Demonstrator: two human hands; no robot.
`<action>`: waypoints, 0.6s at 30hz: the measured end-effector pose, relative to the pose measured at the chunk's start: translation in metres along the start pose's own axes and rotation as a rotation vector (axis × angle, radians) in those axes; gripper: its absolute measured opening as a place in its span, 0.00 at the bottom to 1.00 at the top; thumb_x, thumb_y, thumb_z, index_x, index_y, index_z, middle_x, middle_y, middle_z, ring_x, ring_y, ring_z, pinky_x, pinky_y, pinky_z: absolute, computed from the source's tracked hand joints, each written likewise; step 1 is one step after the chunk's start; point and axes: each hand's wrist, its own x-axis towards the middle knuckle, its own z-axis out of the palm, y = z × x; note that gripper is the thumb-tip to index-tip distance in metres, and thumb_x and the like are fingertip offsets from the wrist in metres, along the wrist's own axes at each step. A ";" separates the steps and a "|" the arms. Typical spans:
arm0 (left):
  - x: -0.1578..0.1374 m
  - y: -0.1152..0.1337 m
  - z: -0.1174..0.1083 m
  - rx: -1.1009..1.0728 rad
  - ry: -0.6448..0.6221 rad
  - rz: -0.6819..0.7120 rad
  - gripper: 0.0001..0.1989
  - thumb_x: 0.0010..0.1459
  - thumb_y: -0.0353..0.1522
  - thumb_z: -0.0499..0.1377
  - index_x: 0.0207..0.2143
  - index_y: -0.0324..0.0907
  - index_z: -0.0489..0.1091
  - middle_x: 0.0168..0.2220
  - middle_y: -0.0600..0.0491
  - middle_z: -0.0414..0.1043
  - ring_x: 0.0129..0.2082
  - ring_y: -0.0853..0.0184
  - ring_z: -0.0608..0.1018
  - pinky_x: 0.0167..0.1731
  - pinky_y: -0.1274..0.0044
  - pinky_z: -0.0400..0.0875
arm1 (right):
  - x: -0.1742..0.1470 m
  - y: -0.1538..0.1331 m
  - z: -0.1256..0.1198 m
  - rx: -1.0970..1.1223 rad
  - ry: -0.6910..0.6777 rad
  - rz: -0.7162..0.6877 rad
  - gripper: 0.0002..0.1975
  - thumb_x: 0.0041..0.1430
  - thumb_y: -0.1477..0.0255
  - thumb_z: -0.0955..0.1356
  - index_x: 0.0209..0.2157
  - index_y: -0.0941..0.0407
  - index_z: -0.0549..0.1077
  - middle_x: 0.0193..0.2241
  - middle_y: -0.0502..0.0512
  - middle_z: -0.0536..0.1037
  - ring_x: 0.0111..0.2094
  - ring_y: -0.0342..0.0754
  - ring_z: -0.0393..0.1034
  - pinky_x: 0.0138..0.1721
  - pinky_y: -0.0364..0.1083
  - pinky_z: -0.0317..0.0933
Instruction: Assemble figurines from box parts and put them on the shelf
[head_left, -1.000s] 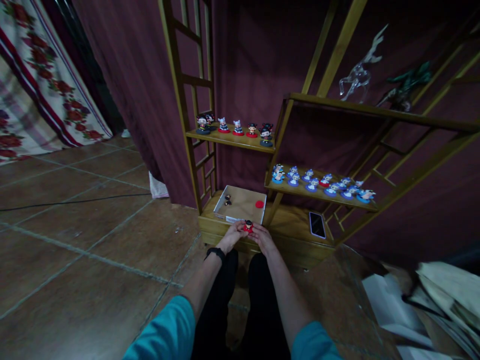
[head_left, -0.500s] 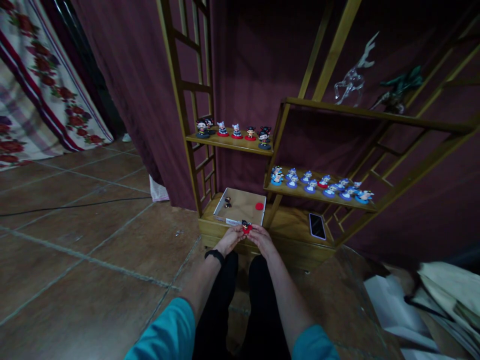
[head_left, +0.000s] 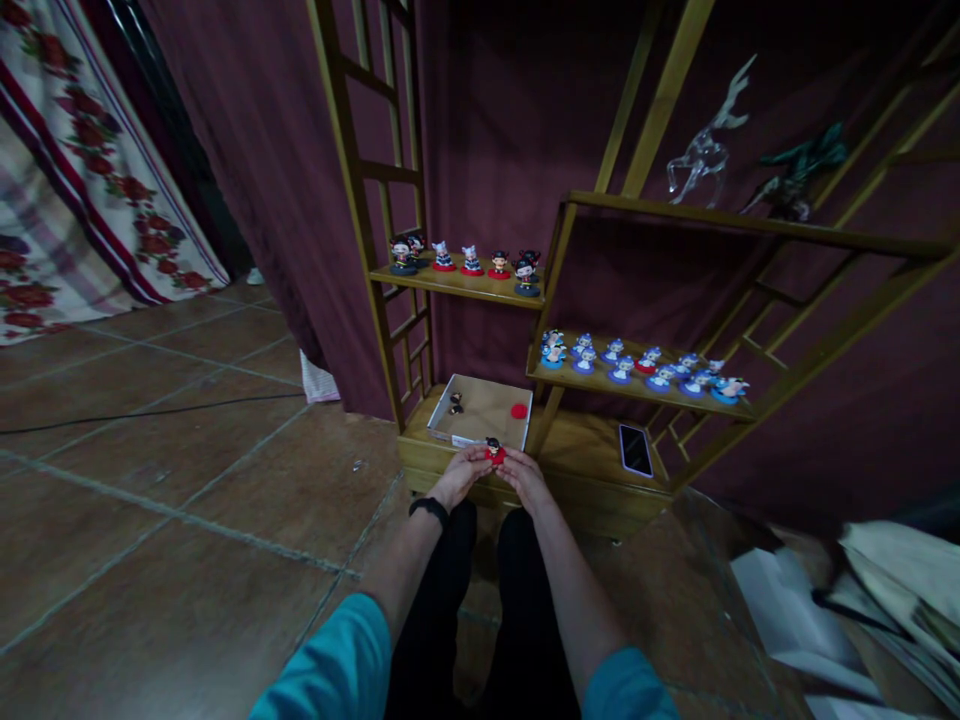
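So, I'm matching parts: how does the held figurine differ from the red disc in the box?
The figurine is held between the left hand and right hand; the red disc lies in the box.
The figurine has a dark-topped head above red; the red disc shows no figure on it.
Both show similar red.

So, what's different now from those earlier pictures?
Very little: the figurine seems slightly turned between the left hand and right hand. Neither hand took hold of or let go of anything. The box, phone and shelf figurines stayed put.
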 end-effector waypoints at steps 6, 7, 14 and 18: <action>0.001 -0.003 0.002 0.081 0.068 0.068 0.19 0.33 0.24 0.67 0.31 0.36 0.67 0.29 0.52 0.72 0.28 0.70 0.73 0.34 0.77 0.64 | 0.001 0.003 -0.001 0.010 -0.004 0.019 0.12 0.40 0.71 0.71 0.32 0.55 0.73 0.27 0.52 0.77 0.28 0.44 0.71 0.38 0.47 0.64; 0.001 -0.003 0.003 0.095 0.075 0.085 0.18 0.33 0.24 0.67 0.31 0.36 0.67 0.28 0.52 0.72 0.28 0.70 0.73 0.34 0.76 0.64 | 0.000 0.002 0.000 0.001 -0.025 0.020 0.12 0.40 0.70 0.71 0.32 0.55 0.73 0.28 0.52 0.77 0.29 0.44 0.71 0.38 0.47 0.64; 0.001 -0.003 0.004 0.126 0.031 0.120 0.21 0.32 0.24 0.67 0.33 0.37 0.67 0.30 0.52 0.72 0.31 0.69 0.73 0.38 0.75 0.64 | -0.004 -0.003 0.004 -0.047 -0.095 0.011 0.14 0.40 0.70 0.71 0.34 0.56 0.74 0.32 0.53 0.78 0.34 0.45 0.71 0.40 0.46 0.62; -0.001 -0.003 0.004 0.124 -0.026 0.107 0.23 0.32 0.24 0.67 0.36 0.36 0.67 0.33 0.50 0.73 0.33 0.68 0.74 0.38 0.75 0.64 | -0.005 -0.004 0.005 -0.054 -0.065 0.003 0.14 0.38 0.70 0.71 0.32 0.56 0.75 0.32 0.53 0.78 0.34 0.47 0.71 0.39 0.46 0.63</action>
